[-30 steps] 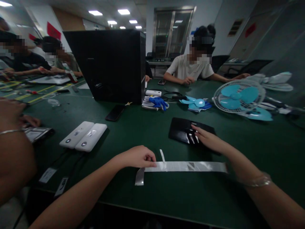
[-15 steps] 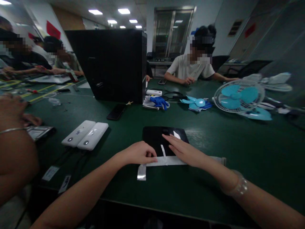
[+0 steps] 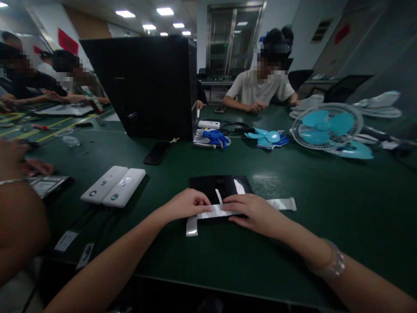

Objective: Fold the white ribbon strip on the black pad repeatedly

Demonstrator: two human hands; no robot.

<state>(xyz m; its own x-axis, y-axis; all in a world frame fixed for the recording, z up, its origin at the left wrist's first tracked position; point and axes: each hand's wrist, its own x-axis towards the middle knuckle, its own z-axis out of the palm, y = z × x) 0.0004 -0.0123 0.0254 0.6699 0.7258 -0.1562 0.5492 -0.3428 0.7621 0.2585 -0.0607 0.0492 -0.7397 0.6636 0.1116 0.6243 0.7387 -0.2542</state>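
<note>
In front of me on the table lies a flat black panel (image 3: 205, 184) with a glossy white patch. A silvery-white strip (image 3: 211, 213), like tape, runs along its near edge; one end hangs down at the left and the other reaches past the panel's right side. A narrow white piece (image 3: 218, 197) stands out from its middle. My left hand (image 3: 185, 204) is closed, thumb and curled fingers at the strip's left part. My right hand (image 3: 252, 213) rests over the strip right of its middle, fingers stretched and slightly apart, covering part of it.
Two white power banks (image 3: 114, 186) with cables lie left, near another person's arm (image 3: 19, 213). Beyond are a black phone (image 3: 157, 153), a large black case (image 3: 143, 87), blue gloves (image 3: 215, 138), a blue fan blade (image 3: 267, 136) and a fan (image 3: 327, 126). A person sits opposite.
My right hand has drawn back from the panel's surface toward its near edge, onto the strip. The strip's right end now angles farther away from me. My left hand stays at the left part.
</note>
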